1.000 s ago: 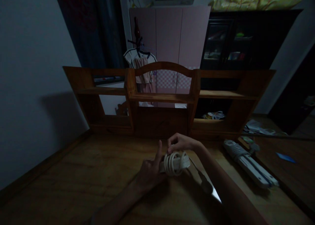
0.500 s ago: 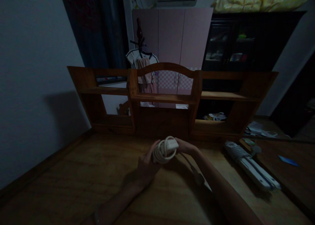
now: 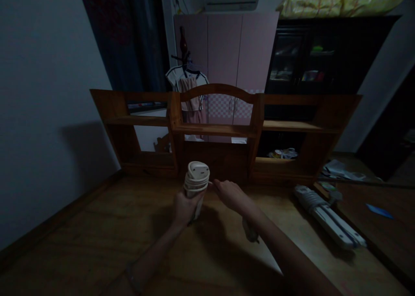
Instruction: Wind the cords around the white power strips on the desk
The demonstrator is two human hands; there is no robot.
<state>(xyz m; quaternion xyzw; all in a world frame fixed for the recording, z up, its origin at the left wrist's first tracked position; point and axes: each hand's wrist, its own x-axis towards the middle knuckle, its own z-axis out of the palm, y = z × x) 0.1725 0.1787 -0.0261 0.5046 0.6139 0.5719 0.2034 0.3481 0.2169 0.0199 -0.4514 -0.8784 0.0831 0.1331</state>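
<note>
Currently, the left hand (image 3: 184, 207) grips a cord-wrapped strip (image 3: 199, 171), the right hand (image 3: 231, 195) pinches its cord (image 3: 196, 184); a second strip (image 3: 333, 223) lies near the right edge of the table (image 3: 97, 240).

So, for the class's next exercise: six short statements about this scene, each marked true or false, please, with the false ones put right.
1. The left hand grips the strip. True.
2. The right hand holds the cord. True.
3. The cord is fully unwound from the strip. False: it is coiled round one end.
4. A second strip lies on the table, to the right. True.
5. The two strips touch. False: they are well apart.
6. The second strip has nothing wound round it. False: a grey cord wraps its far end.
</note>
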